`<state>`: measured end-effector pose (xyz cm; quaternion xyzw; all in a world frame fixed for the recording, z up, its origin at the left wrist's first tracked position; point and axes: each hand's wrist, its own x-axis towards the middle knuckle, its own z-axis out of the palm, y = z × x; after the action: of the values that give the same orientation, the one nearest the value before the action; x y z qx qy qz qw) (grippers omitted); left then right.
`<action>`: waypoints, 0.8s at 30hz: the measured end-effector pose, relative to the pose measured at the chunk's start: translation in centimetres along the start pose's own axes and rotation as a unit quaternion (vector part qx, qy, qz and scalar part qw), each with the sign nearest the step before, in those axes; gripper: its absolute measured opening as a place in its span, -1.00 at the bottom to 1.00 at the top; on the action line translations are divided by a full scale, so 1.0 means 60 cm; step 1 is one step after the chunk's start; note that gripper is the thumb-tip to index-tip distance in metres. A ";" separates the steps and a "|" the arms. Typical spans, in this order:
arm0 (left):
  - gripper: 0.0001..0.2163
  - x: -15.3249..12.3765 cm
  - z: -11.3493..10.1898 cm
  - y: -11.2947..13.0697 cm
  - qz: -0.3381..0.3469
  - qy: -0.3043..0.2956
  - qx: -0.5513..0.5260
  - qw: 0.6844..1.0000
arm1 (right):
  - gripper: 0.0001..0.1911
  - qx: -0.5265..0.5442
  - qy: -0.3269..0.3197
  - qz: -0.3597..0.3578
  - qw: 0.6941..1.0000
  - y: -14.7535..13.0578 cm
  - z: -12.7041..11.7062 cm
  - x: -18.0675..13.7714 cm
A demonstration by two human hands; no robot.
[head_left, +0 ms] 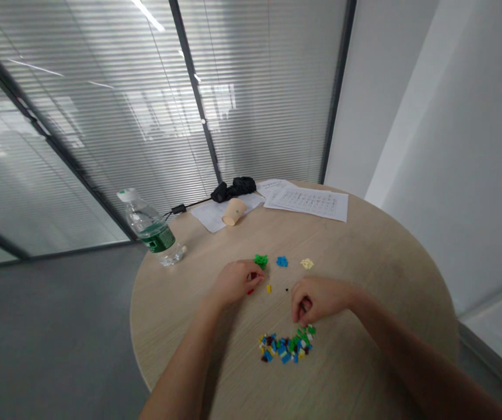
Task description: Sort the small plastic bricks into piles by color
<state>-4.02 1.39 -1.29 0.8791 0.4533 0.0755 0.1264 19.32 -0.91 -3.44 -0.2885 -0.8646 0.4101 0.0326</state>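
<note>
My left hand (237, 281) is closed, thumb and fingers pressed together just below a small pile of green bricks (261, 261). Red bits (250, 292) peek out beneath it. Its grip is too small to make out. My right hand (316, 298) is also closed in a pinch, above a mixed heap of small coloured toy bricks (286, 346); whatever its fingers hold is hidden. Between the hands lie a yellow brick (269, 289) and a tiny dark piece (286, 290). Farther back sit a blue pile (282, 261) and a cream pile (307, 263).
On the round wooden table (386, 256), a plastic bottle (150, 228) with a green label stands at the left. A paper cup (234, 212) lies tipped over on paper. Behind it are a black folded umbrella (240, 186) and printed sheets (312, 202), near the glass partition.
</note>
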 end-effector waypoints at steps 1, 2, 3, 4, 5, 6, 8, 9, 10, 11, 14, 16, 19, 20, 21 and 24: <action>-0.83 0.000 0.000 0.000 -0.001 0.002 -0.001 1.000 | -0.84 0.000 -0.001 -0.001 1.000 0.001 0.001 0.001; -0.83 0.000 0.000 0.000 -0.001 0.005 -0.003 1.000 | -0.85 -0.002 -0.002 -0.001 1.000 0.002 0.002 0.001; -0.83 0.000 0.000 0.000 0.000 0.007 -0.005 1.000 | -0.87 -0.005 -0.002 0.000 1.000 0.002 0.003 0.001; -0.84 0.000 0.000 0.000 0.000 0.010 -0.008 1.000 | -0.88 -0.006 0.002 0.001 1.000 0.001 0.003 0.001; -0.84 0.000 0.001 0.000 0.002 0.012 -0.013 1.000 | -0.88 -0.005 0.013 0.000 1.000 -0.001 0.003 0.001; -0.84 -0.001 0.001 0.000 0.005 0.013 -0.020 1.000 | -0.89 -0.001 0.037 -0.004 0.999 -0.004 0.002 0.001; -0.85 -0.001 0.001 0.001 0.016 0.015 -0.046 0.999 | -0.90 0.019 0.125 -0.018 0.992 -0.013 -0.001 0.003; -0.86 -0.002 0.001 0.003 0.023 0.018 -0.067 0.997 | -0.90 0.034 0.184 -0.024 0.982 -0.017 -0.003 0.005; -0.86 -0.003 0.001 0.005 0.031 0.021 -0.093 0.995 | -0.89 0.051 0.242 -0.028 0.969 -0.021 -0.004 0.006; -0.87 -0.003 0.001 0.008 0.040 0.024 -0.120 0.992 | -0.89 0.067 0.292 -0.031 0.954 -0.024 -0.006 0.008; -0.88 -0.004 -0.001 0.018 0.065 0.039 -0.193 0.978 | -0.89 0.096 0.364 -0.037 0.926 -0.026 -0.005 0.015; -0.86 -0.003 -0.002 0.025 0.070 0.059 -0.229 0.969 | -0.89 0.099 0.369 -0.044 0.923 -0.024 -0.001 0.018; -0.85 -0.001 -0.002 0.032 0.067 0.077 -0.267 0.958 | -0.89 0.100 0.362 -0.056 0.925 -0.021 0.003 0.022; -0.85 0.000 -0.001 0.033 0.065 0.075 -0.274 0.957 | -0.89 0.101 0.362 -0.060 0.925 -0.021 0.004 0.022; -0.86 0.000 -0.001 0.035 0.063 0.073 -0.279 0.956 | -0.89 0.101 0.363 -0.062 0.924 -0.021 0.004 0.022; -0.86 0.000 0.002 0.037 0.061 0.065 -0.287 0.954 | -0.89 0.098 0.368 -0.067 0.922 -0.023 0.004 0.022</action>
<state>-2.26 0.15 -0.74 0.8251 0.3650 0.2669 0.3388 17.48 -1.06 -2.85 -0.3554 -0.7646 0.3547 0.4040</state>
